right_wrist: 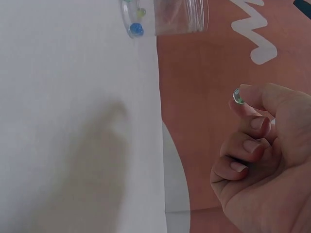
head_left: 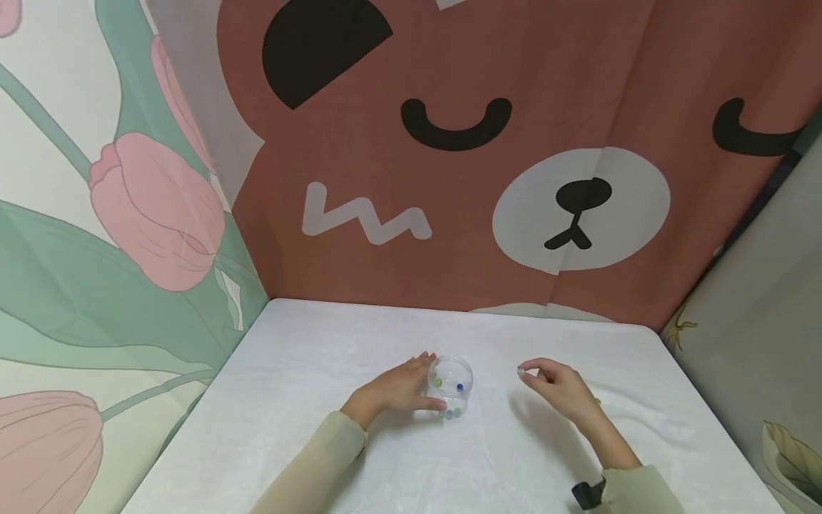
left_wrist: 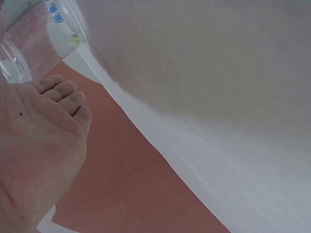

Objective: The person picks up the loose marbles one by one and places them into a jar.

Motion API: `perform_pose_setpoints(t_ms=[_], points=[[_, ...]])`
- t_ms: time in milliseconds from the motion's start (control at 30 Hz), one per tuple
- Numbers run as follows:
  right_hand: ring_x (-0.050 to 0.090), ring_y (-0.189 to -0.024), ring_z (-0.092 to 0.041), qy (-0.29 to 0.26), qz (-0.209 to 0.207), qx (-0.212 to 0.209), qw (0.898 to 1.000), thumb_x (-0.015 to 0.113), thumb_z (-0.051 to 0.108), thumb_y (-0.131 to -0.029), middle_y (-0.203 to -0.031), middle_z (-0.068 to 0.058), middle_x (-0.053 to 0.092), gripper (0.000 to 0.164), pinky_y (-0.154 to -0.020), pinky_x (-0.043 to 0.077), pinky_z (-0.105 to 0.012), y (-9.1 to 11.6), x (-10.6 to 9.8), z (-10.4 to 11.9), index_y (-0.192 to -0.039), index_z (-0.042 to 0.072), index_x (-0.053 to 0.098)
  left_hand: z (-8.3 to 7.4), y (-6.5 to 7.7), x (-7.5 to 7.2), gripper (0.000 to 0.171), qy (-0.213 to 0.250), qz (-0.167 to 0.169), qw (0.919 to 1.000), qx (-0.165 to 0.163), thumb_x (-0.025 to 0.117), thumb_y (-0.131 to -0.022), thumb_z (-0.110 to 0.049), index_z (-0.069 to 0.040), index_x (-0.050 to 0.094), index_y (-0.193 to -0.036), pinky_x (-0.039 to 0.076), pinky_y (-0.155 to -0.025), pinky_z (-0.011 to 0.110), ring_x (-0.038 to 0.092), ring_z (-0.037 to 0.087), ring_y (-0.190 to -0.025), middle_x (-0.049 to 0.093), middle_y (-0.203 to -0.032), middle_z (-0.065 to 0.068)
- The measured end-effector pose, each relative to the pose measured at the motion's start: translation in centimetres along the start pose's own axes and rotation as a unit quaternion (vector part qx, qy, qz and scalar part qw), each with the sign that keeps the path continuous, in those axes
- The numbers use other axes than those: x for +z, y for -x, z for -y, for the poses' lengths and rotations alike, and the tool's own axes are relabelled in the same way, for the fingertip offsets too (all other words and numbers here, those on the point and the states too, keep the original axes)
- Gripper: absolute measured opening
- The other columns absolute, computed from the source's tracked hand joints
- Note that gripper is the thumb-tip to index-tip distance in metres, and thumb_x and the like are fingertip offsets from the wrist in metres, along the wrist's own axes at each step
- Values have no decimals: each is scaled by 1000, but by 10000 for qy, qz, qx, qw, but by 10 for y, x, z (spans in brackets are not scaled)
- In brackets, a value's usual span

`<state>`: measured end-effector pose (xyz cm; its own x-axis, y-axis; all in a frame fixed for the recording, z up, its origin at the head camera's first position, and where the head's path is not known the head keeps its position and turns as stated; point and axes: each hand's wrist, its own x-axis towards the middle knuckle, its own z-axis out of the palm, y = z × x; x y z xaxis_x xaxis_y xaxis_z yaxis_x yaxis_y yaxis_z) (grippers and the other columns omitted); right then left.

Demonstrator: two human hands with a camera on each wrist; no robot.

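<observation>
A clear plastic jar [head_left: 454,400] stands upright on the white-covered table. My left hand [head_left: 399,386] holds its side, thumb in front and fingers reaching behind. Several glass marbles lie in the jar, among them a blue one [right_wrist: 136,29] and a yellow-green one [right_wrist: 141,12]. To the right of the jar, raised over the table, my right hand [head_left: 560,390] pinches a clear greenish marble [right_wrist: 237,96] between thumb and index finger. Its other fingers curl in toward the palm in the right wrist view.
White cloth [head_left: 398,467] covers the table. Behind it hangs a brown curtain [head_left: 359,275] with a bear face, and a tulip-print curtain [head_left: 58,285] borders the left side. A pale curtain [head_left: 764,328] stands along the right.
</observation>
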<state>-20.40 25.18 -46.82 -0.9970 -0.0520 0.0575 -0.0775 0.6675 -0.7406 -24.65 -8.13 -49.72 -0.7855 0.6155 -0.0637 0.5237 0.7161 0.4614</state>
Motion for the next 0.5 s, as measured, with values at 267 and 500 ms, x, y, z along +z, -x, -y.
perform_pose_setpoints(t_ms=[267,500], points=[[41,-57,-12,-174,52,-264,9995,73,23,-94,-64,3,45,22,-51,35,-25,-6,10,10,-113,11,74,0,1,0,108,-35,19,10000,-36,63,-86,-72,-6,24,-161,19,-127,45,19,30,-155,23,-167,15],[41,-56,-12,-144,92,-437,9989,74,23,-94,-63,3,46,19,-50,35,-25,-8,19,18,-109,12,75,2,-1,2,107,-46,4,10000,-2,62,-86,-73,-6,24,-161,19,-127,45,19,30,-155,23,-167,15]])
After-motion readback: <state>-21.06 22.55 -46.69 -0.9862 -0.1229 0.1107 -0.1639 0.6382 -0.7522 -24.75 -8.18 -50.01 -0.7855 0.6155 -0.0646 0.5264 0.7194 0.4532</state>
